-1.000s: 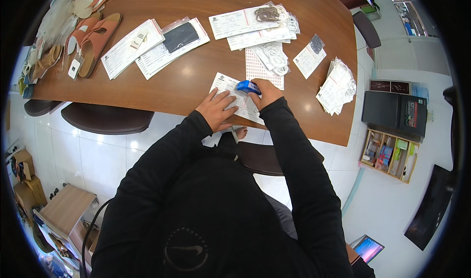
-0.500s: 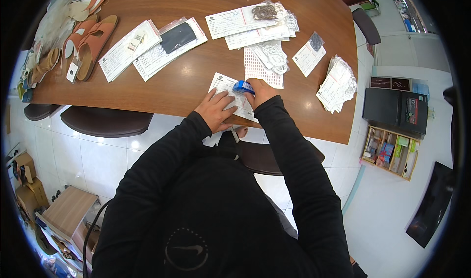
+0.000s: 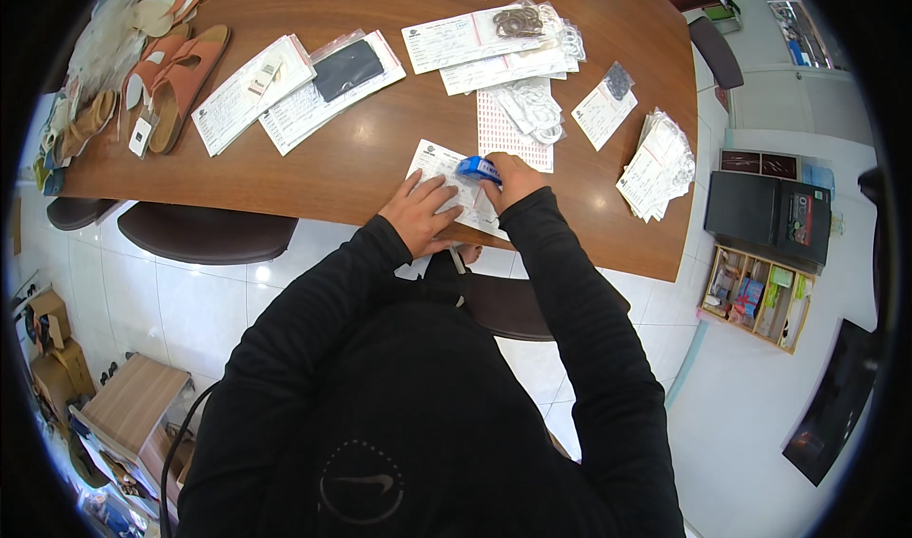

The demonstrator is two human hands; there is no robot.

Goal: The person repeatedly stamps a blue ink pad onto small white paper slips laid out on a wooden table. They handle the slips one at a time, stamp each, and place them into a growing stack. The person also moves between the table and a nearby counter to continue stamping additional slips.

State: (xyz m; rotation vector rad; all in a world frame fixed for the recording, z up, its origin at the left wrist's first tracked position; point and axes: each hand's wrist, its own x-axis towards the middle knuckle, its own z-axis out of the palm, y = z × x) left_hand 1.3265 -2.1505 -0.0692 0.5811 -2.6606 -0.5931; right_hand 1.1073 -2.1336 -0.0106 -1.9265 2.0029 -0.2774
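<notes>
A white printed card lies near the front edge of the wooden table. My left hand rests flat on its lower left side, fingers spread. On the card's right side my right hand grips a small blue boxy tool with light markings; its exact kind is hard to make out. The tool sits over the card, and my fingers cover its right end. Just beyond my right hand is a sheet with rows of small red marks, partly under bagged white cords.
Stacked cards with bagged cords lie farther back. More card stacks are at left, beside orange sandals. A single card with a dark bagged piece and a card bundle are at right. Brown chairs stand by the front edge.
The view has shifted very slightly. Both hands hold nearly the same pose, with the blue tool still in my right hand over the card.
</notes>
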